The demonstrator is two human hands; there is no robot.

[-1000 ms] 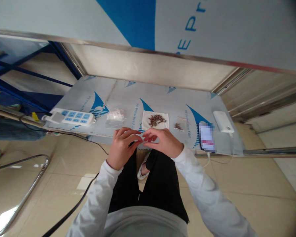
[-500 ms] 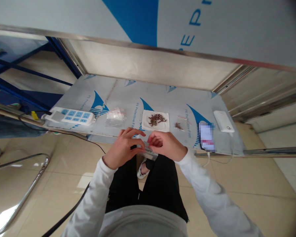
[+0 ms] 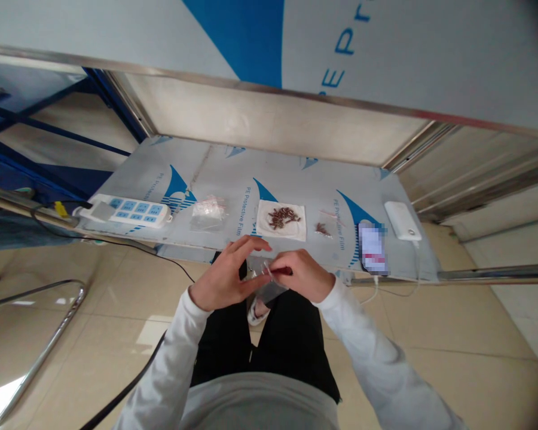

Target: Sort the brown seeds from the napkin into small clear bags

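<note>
In front of the shelf edge, over my lap, hangs a small clear plastic bag (image 3: 271,291). My right hand (image 3: 301,273) pinches its upper edge between thumb and curled fingers. Beside it, my left hand (image 3: 233,272) has thumb and index finger spread apart, the thumb tip touching the bag near my right fingertips. Its other fingers are partly hidden. Just beyond the hands, a pile of small brown metal pieces, like screws or pins, (image 3: 283,217) lies on a white sheet (image 3: 264,228).
On the film-covered shelf (image 3: 269,161) lie clear bags (image 3: 208,212) at left and a smaller bag of brown pieces (image 3: 323,229) at right. A power strip (image 3: 137,213), phone (image 3: 372,248) and white power bank (image 3: 401,221) flank them. An upper panel (image 3: 116,30) overhangs the back.
My right fingers have closed on the bag's edge, and my left thumb has moved right against it. The bag hangs more in view below the hands. The items on the shelf stay put.
</note>
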